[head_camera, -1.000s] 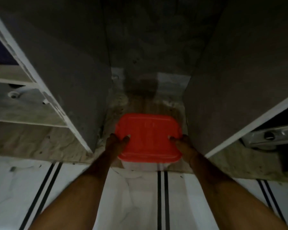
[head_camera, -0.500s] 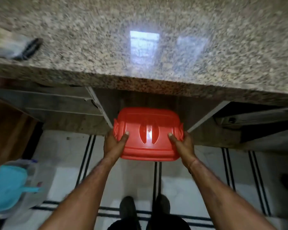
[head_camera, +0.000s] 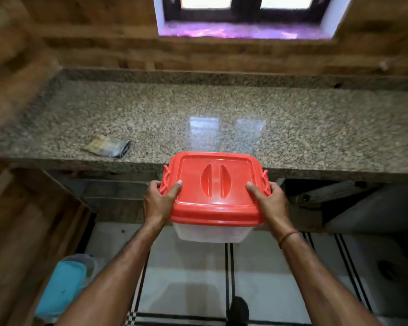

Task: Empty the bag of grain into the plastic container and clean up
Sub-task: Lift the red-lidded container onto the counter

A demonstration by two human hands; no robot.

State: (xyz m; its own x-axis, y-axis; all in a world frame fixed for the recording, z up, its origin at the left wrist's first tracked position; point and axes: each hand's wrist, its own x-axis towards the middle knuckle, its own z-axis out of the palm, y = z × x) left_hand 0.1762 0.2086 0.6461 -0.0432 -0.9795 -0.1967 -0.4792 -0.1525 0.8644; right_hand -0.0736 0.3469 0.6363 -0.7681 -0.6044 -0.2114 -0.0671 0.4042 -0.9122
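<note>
Grips plastic container (head_camera: 212,234) with left hand (head_camera: 157,205) and right hand (head_camera: 272,205), thumbs on red lid (head_camera: 214,203), fingers curled round its side clips. Holds it aloft at countertop's (head_camera: 222,109) near edge, right of flat bag (head_camera: 107,149) lying there.

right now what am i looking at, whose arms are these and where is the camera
There is no machine here: the camera sits on a person's head and looks down, so the arms are theirs. The left hand and right hand grip a clear plastic container by its sides, thumbs on its red lid, in the air at the front edge of a granite counter. On the counter lies a small flat packet, perhaps the grain bag. A blue-lidded tub sits on the floor, lower left.
</note>
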